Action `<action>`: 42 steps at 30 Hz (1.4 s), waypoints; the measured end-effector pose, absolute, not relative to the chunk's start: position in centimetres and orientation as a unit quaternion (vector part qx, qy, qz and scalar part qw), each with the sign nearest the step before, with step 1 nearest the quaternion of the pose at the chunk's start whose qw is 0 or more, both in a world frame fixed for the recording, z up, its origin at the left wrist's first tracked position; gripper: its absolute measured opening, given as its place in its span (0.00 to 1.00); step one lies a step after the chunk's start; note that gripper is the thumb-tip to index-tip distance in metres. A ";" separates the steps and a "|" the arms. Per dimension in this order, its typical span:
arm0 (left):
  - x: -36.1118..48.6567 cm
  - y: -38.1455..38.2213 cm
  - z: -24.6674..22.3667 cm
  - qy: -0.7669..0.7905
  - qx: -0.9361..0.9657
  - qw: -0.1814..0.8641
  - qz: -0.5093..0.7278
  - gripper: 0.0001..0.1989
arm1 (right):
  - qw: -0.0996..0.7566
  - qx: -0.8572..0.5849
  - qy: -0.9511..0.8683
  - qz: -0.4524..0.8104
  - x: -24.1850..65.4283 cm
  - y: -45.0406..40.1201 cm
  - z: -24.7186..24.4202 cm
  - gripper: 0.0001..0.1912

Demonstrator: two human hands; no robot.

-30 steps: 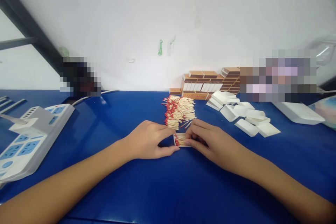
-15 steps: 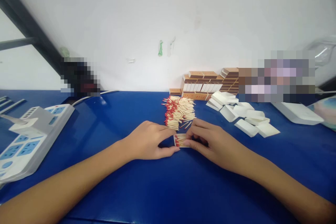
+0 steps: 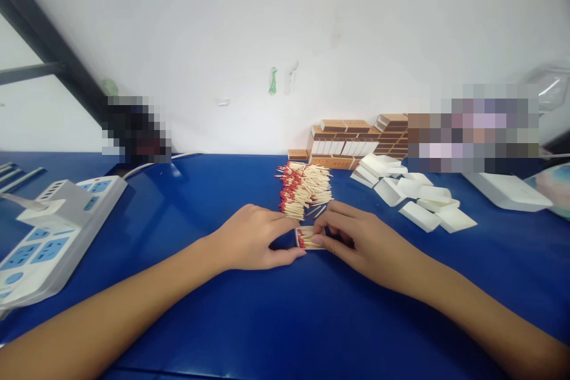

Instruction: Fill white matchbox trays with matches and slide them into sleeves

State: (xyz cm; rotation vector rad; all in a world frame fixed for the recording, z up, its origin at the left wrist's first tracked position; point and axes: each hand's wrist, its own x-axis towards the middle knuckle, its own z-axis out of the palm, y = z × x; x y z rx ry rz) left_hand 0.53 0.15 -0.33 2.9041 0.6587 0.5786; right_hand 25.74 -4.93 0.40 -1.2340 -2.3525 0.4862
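A small white matchbox tray [image 3: 297, 241] lies flat on the blue table, with red-tipped matches [image 3: 306, 237] inside it. The thumb and forefinger of my left hand [image 3: 249, 238] curve round the tray's left end, one at its far edge and one at its near edge. My right hand [image 3: 360, 237] is closed over the tray's right part, its thumb and fingertips pinched down at the matches. Those fingers hide part of the tray. Just behind the tray rises a big heap of loose matches [image 3: 305, 190], red heads mostly to the left.
Several empty white trays [image 3: 418, 218] lie scattered at right. Brown matchbox covers [image 3: 342, 163] are stacked against the wall, with a single box [image 3: 297, 155] beside them. A white power strip [image 3: 57, 243] with a plugged-in adapter occupies the left side.
Both hands keep their places at the tray. The right fingertips have shifted only very slightly over the matches.
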 end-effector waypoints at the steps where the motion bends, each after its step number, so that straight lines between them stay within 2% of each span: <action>1: 0.5 0.2 -0.3 0.218 0.956 0.053 0.188 0.16 | 0.221 -0.445 -0.850 0.173 25.7 -4.9 0.4 0.05; 13: 0.6 0.1 -0.3 0.220 0.956 0.054 0.187 0.16 | 0.221 -0.440 -0.854 0.168 26.2 -4.7 0.2 0.06; 21: 0.6 -0.2 -0.2 0.245 0.946 0.097 0.189 0.16 | 0.324 -0.491 -0.805 0.072 27.1 -4.1 1.1 0.10; 27: 0.7 -0.5 0.0 0.262 0.926 0.107 0.248 0.16 | 0.340 -0.537 -0.771 0.044 28.2 -3.4 1.3 0.12; 36: 0.7 -0.4 -0.3 0.244 0.949 0.098 0.174 0.16 | 0.277 -0.517 -0.807 0.068 28.6 -2.6 0.2 0.09; 39: 0.7 -0.3 -0.3 0.238 0.954 0.094 0.158 0.17 | 0.235 -0.490 -0.833 0.104 28.6 -2.3 -0.7 0.11; 42: 0.7 -0.3 -0.3 0.238 0.955 0.095 0.152 0.17 | 0.228 -0.475 -0.842 0.114 28.4 -2.0 -1.5 0.14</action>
